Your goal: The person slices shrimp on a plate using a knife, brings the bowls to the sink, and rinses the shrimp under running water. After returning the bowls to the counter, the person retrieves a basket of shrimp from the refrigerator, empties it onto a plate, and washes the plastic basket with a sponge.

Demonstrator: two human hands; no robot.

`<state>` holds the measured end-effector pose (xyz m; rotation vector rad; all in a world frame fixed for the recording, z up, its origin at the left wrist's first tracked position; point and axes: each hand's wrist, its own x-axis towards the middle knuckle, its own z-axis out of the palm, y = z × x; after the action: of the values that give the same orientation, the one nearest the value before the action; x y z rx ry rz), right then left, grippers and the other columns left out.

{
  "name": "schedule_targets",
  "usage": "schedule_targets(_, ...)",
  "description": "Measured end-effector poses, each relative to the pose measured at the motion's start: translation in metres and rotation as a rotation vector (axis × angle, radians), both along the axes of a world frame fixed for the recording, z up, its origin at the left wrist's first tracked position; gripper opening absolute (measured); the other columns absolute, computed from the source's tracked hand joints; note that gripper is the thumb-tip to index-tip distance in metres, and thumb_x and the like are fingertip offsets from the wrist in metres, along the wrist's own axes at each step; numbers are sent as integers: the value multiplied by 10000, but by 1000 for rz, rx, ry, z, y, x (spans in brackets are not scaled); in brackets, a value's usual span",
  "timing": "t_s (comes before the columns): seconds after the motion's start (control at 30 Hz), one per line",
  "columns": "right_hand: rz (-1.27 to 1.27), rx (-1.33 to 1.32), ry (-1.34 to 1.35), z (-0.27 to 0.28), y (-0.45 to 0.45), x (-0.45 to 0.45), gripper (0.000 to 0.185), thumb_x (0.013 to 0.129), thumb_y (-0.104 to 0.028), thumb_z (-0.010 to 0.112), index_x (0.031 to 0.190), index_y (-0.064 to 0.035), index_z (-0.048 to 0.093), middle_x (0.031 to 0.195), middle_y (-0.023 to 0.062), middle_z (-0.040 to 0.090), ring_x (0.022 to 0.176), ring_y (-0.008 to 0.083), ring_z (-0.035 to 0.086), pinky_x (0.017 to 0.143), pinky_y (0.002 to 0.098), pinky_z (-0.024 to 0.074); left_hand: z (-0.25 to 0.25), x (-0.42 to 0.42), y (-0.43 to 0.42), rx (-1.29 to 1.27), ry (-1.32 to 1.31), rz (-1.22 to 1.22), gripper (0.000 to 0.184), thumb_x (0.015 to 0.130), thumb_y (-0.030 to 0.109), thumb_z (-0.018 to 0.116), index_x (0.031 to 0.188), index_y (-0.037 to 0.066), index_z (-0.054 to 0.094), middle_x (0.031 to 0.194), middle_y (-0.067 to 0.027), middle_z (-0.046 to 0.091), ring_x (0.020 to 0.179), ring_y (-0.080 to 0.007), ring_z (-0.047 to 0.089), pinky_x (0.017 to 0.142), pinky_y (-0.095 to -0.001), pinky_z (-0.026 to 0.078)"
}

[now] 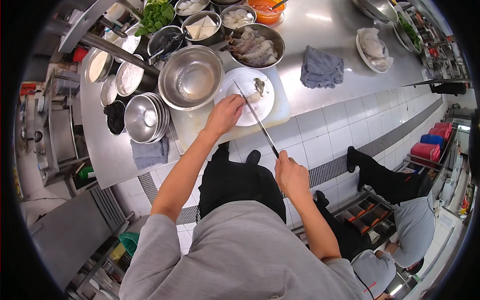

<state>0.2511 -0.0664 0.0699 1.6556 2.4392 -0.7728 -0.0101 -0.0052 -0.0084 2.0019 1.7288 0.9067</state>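
Note:
My right hand [291, 175] is wrapped round the dark handle of a long, thin knife [262, 127]. The blade slants up and left over a white plate [240, 116], its tip above the plate's middle. At the plate's left edge, my left hand [226, 116] has its fingers drawn together close against the blade; what they hold, if anything, is hidden. On the plate, just right of the blade, lies a shrimp [258, 90] with a pale body and darker end. The plate rests on a pale cutting board [281, 102]. Behind it stands a metal bowl of shrimp [257, 47].
A wide metal bowl [191, 77] stands left of the plate, with stacked small bowls [145, 117] nearer. Ingredient containers line the back left. A folded grey cloth [322, 67] and a white dish [367, 60] lie to the right. Co-workers [412, 225] stand at lower right.

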Motion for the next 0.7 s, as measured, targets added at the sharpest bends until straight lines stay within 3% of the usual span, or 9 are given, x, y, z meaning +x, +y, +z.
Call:
schedule_targets(0.17,-22,57,96,-23,12,-21,171,964,-218,498,937,-52,467,727,186,633,608,405,626,578,499,505,4,1,-2,-10,-25,8,187,825,40,622,1011,55,616,1015,-94,628,872,-330,630,737,-423,527)
schedule_targets(0.3,-41,16,79,-4,6,-12,177,968,-224,491,941,-50,470,732,187,635,619,405,629,587,499,507,3,-2,-8,-43,-63,75,194,808,45,641,1001,58,627,1023,-88,635,889,-320,635,741,-412,530)
schedule_targets(0.4,25,48,7,3,1,-8,140,954,-190,510,917,-58,482,685,160,621,572,367,640,540,442,529,-4,-7,-5,-38,-19,15,191,804,36,644,993,67,632,1025,-86,637,880,-319,638,740,-406,531)
schedule_targets(0.47,-15,-7,15,-2,0,-12,174,968,-219,489,941,-49,468,712,175,631,623,396,629,593,497,507,-9,-9,-5,-4,-17,9,192,801,32,646,988,72,634,1020,-86,635,869,-317,640,734,-402,532)
schedule_targets(0.6,-12,29,53,-22,9,-27,176,965,-223,493,939,-50,472,712,179,636,632,402,633,599,495,510,-5,-8,-4,15,-43,7,196,796,23,651,984,77,635,1001,-87,634,839,-313,642,720,-390,534)
schedule_targets(0.7,-10,85,99,-8,5,-21,137,947,-180,514,934,-46,492,696,168,631,578,368,645,547,446,532,1,-8,-9,-4,-70,54,191,787,14,674,968,57,631,1002,-84,649,861,-287,651,722,-360,534)
